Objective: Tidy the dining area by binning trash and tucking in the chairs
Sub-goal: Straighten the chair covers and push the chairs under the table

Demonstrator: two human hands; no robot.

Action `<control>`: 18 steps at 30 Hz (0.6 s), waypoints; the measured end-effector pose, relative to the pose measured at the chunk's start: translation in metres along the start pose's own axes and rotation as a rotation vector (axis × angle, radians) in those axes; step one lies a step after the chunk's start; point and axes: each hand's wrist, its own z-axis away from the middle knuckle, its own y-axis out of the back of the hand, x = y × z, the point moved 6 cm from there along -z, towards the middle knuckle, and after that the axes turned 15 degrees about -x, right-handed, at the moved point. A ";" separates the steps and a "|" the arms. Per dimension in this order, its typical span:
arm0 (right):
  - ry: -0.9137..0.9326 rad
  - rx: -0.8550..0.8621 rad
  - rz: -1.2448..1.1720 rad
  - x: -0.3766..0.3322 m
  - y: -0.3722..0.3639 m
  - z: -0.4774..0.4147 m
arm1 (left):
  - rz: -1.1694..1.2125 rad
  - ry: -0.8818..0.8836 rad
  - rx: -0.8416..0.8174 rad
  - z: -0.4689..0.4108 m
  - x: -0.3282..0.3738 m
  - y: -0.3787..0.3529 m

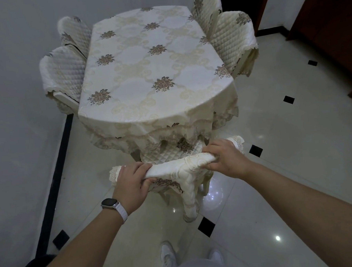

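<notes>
Before table (147, 73), left hand (130, 180), right hand (223, 157) gripping chair (179, 166)

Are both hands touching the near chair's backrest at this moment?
Touching. The head view shows the left hand and right hand each curled round the near chair's covered backrest.

1. The table (155, 63) is blocking the way ahead; the near chair (177, 167) is standing with its seat under the hanging tablecloth (146, 135).
2. Leftward the wall (15, 80) is running close; two covered chairs (63, 72) are filling the gap beside the table.
3. Rightward two more chairs (233, 38) are crowding the table's edge; beyond them the tiled floor (293, 139) is lying open.
4. The left hand (130, 181) and right hand (223, 157) are gripping the near chair's top rail; the stretch between them is showing bare.
</notes>
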 end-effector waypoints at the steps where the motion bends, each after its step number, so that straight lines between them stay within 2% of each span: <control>1: 0.000 -0.005 0.004 0.002 -0.001 0.000 | -0.004 0.000 -0.004 0.000 0.001 -0.001; 18: -0.027 -0.055 0.024 0.016 -0.020 0.019 | -0.108 0.052 -0.180 0.012 0.021 -0.019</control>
